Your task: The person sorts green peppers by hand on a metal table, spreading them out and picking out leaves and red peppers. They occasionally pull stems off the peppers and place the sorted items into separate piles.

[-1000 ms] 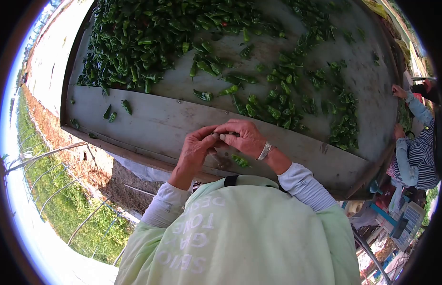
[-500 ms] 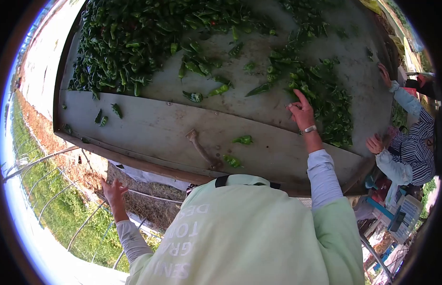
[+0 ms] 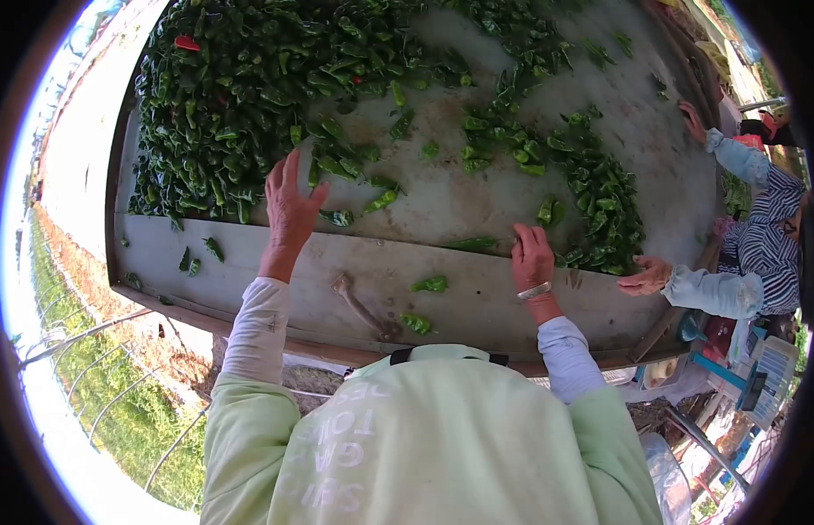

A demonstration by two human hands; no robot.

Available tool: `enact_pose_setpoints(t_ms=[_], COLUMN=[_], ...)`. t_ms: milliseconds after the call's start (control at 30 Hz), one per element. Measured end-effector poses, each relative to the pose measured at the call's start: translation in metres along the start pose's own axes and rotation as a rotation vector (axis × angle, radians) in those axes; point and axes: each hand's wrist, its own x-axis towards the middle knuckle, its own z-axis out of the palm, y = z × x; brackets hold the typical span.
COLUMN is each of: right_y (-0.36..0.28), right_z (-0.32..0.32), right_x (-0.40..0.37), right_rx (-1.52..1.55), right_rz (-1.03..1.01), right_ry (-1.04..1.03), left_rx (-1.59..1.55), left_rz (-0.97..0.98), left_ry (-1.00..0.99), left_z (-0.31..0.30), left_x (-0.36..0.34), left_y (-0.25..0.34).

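Observation:
Green peppers lie across a grey metal sorting table (image 3: 407, 324), heaped into a large pile (image 3: 223, 114) at the upper left. My left hand (image 3: 291, 210) hovers or rests at the near right edge of that pile, fingers stretched and thumb apart, holding nothing visible. My right hand (image 3: 533, 261) is low over the table's near strip, its fingers bent downward with nothing seen in them. A long green pepper (image 3: 471, 244) lies just left of its fingertips. To its right is a smaller pepper group (image 3: 604, 206). Single peppers (image 3: 430, 283) lie between my hands and body.
A curved handle-like piece (image 3: 363, 306) is fixed to the near strip. At the right a co-worker in a striped top (image 3: 770, 241) has one hand (image 3: 645, 276) beside the smaller pepper group and another (image 3: 692, 121) at the table's far side. A scale-like device (image 3: 766, 381) stands lower right.
My left hand has come from beyond the table's edge to the pile. My right hand has drawn back toward me, and the long pepper is nearer. The co-worker's near hand has reached inward.

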Motion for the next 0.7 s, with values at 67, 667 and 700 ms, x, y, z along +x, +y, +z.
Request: enact_pose_setpoints(t_ms=[67, 667, 700], right_y=[0.000, -0.001, 0.000], right_z=[0.003, 0.004, 0.004], right_x=[0.004, 0.009, 0.011], right_rx=[0.013, 0.076, 0.075], right_rz=[0.063, 0.165, 0.167], right_ry=[0.019, 0.062, 0.066], left_rx=[-0.033, 0.286, 0.291], left_rz=[-0.080, 0.148, 0.187], left_ry=[-0.038, 0.076, 0.056], left_z=[0.036, 0.069, 0.070], left_x=[0.013, 0.164, 0.167], left_y=[0.019, 0.058, 0.057])
